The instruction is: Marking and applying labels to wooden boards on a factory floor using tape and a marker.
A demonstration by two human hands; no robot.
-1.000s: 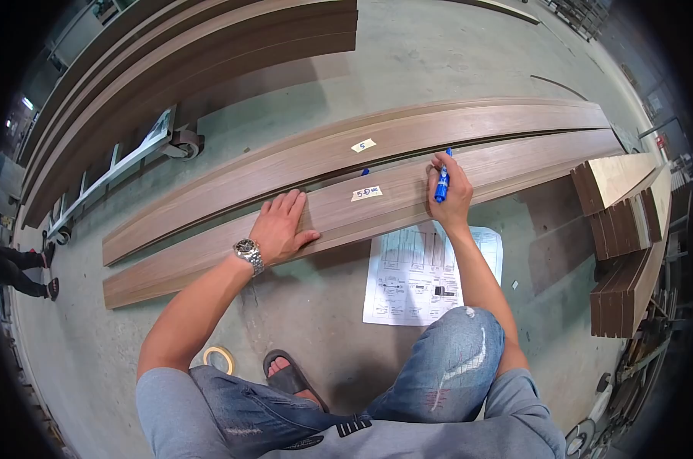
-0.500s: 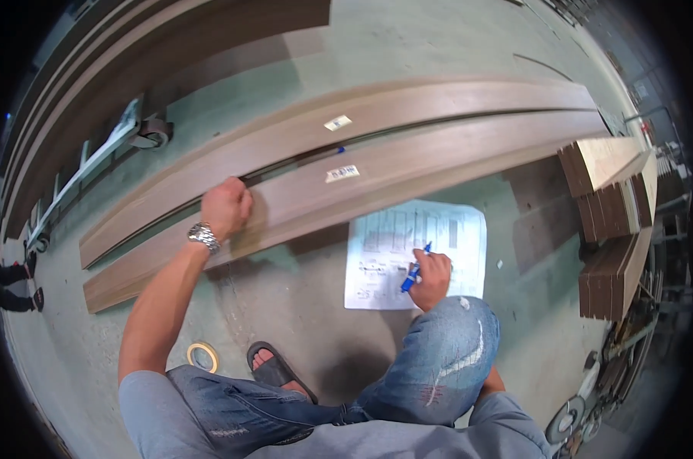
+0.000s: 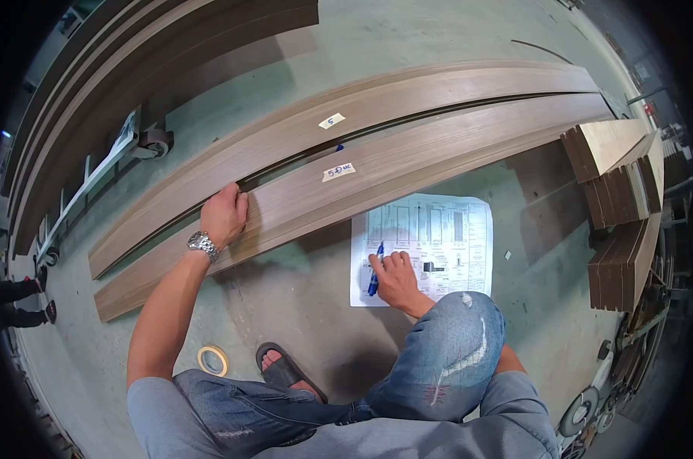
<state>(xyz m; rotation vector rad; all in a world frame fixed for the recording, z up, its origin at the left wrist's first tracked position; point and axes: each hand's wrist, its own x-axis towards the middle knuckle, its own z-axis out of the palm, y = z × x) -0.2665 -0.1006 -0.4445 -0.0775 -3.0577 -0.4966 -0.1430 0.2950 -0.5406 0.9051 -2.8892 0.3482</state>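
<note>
Two long brown wood boards lie side by side on the floor, a narrow gap between them. My left hand (image 3: 224, 216), a metal watch at its wrist, is closed with fingers curled over the inner edge of the near board (image 3: 285, 200). The far board (image 3: 247, 138) bears a small tape label (image 3: 332, 121); a larger label (image 3: 338, 172) sticks to the near one. My right hand (image 3: 400, 280) is closed on a blue marker (image 3: 375, 269) and rests on a printed drawing sheet (image 3: 459, 268). The marker stands at the sheet's left side, partly covered by fingers.
A tape roll (image 3: 212, 360) lies by my sandalled foot (image 3: 285, 371). Stacked boards (image 3: 614, 200) stand at the right. At the upper left, long boards (image 3: 170, 50) rest on a wheeled cart (image 3: 154, 144). Another person's feet (image 3: 44, 300) show at the far left.
My right hand and the marker have moved left across the sheet, baring the drawings on its right side. My left hand stays at the near board's edge. The view has shifted slightly.
</note>
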